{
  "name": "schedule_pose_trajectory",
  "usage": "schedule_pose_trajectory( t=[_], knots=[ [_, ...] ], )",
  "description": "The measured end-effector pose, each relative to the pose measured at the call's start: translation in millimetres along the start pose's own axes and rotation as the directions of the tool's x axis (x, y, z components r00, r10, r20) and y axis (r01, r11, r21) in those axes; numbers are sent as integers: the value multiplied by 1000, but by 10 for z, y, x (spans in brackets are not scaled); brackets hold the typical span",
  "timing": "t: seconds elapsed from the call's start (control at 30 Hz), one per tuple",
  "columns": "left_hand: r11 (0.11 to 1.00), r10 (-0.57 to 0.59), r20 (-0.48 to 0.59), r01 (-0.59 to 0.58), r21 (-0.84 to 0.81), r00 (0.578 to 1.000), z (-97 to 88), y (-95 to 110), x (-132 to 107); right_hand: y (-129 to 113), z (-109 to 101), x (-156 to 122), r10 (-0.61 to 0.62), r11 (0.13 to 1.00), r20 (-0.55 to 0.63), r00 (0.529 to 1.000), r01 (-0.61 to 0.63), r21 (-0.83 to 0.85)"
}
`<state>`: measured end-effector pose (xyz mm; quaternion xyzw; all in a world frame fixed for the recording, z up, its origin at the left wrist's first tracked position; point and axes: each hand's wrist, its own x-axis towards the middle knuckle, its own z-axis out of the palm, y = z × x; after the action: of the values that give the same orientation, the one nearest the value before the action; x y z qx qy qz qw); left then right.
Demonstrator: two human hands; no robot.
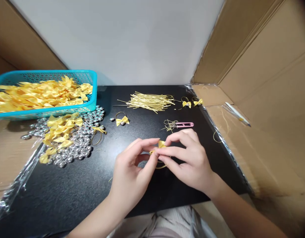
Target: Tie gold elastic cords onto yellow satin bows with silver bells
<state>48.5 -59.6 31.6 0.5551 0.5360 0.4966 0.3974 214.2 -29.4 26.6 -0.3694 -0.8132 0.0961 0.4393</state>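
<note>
My left hand [132,168] and my right hand [189,158] meet over the middle of the black table [75,185]. Both pinch a small yellow ribbon bow [161,144] between their fingertips. A loop of gold cord [160,166] hangs from the bow under my fingers. Most of the bow is hidden by my fingers.
A blue basket [91,96] of yellow ribbon pieces stands at the back left. In front of it lies a heap of silver beads [78,145] with loose yellow bows. A bundle of gold cords [150,100], finished bows [122,120], pink snips [183,125] and cardboard walls [266,99] surround the work spot.
</note>
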Motion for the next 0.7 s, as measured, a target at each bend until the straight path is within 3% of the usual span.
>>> schedule_pose_trajectory(
  t=[0.13,0.23,0.3,0.4,0.5,0.7],
  knots=[
    [1000,-12,8,12,-5,1000,-32,4,23,79,6,75,-27,997,27,999,25,74],
    [999,-31,-8,30,-41,999,-36,3,88,139,65,105,9,969,56,998,-23,245],
    [998,-49,2,49,-47,999,-40,-21,148,176,112,106,53,906,48,997,-69,417],
    [997,-76,58,78,-16,995,-56,-93,232,208,144,109,185,746,58,981,-179,641],
    [994,-105,90,103,23,990,-68,-160,286,216,115,141,310,584,114,944,-284,760],
    [984,-173,149,164,75,974,-69,-196,322,220,-19,248,369,512,89,925,-283,811]
  ],
)
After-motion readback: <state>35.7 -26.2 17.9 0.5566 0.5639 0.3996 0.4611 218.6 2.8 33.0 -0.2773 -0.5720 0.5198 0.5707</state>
